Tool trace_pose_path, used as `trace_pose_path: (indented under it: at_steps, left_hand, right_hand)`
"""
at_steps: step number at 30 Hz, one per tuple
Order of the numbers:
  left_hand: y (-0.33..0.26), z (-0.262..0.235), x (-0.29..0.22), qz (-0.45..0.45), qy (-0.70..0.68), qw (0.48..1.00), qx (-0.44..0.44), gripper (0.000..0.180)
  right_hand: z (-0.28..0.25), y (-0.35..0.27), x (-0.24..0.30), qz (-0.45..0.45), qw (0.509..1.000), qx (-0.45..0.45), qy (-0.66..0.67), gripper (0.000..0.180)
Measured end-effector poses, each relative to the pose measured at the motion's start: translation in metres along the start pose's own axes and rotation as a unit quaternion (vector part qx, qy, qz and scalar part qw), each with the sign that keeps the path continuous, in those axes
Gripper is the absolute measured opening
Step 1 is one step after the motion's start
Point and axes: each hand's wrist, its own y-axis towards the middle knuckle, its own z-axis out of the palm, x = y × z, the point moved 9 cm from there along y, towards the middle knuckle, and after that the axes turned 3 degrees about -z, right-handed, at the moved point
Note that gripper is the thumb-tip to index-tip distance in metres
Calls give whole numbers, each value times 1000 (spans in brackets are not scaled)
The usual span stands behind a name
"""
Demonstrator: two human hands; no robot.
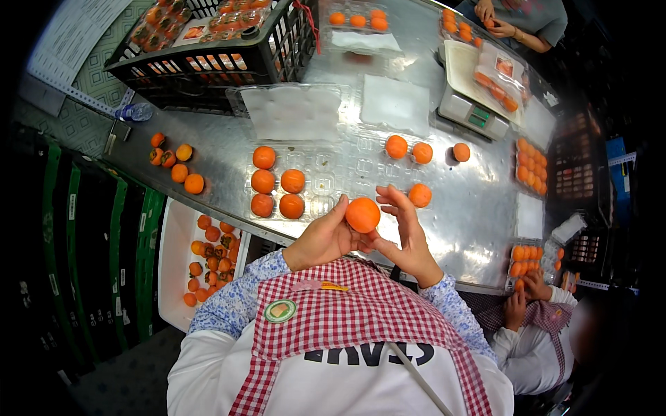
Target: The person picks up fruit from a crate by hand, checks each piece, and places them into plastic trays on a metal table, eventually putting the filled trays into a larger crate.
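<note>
One persimmon (363, 215), round, smooth and glossy orange, is resting between the person's two hands, above the near edge of the worktop (458, 225). The left hand (322, 238) is closing its grip around the fruit's left side and underside, the thumb lying along it. The right hand's (415, 251) grip is standing partly open, its fingers rising in a curve beside the fruit; I cannot tell how firmly its thumb is pressing.

Just beyond the left hand, five persimmons (293, 181) are sitting in a clear plastic tray (322, 182) with moulded hollows, three in one column and two in the next. Three persimmons (422, 152) are sitting farther right, and a single persimmon (461, 152) is standing beside them on the shiny metal worktop. Six loose persimmons (180, 172) are lying toward the left end.

Behind the tray, two white sheets (395, 104), soft-looking and dimpled, are lying flat. One pale scale (451, 107) is carrying a clear pack (501, 73) of persimmons. One black lattice-walled plastic crate (187, 87) is holding filled clear packs, too overlapped to count. Below the left edge, one smooth white tub (173, 263) is holding many persimmons, some showing dry leafy caps. Two co-workers (538, 347) are handling fruit along the right side.
</note>
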Motion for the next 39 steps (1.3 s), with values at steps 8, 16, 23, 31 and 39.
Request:
trace_pose_path:
  at_steps: [8,16,23,31,39]
  left_hand:
    - [6,-4,12,-47,10,999,16,65]
    - [9,5,4,16,51,999,2,58]
    - [7,8,7,-5,-20,1000,10,62]
    - [10,9,7,5,-66,998,17,64]
    - [6,5,2,29,-18,999,35,59]
  right_hand:
    - [5,4,-1,59,993,42,-92,67]
    - [1,2,-2,36,997,1,-75,65]
    - [0,1,-1,33,996,-3,-81,65]
    - [1,1,-1,12,991,-29,-129,65]
    - [5,6,11,-55,987,22,-151,64]
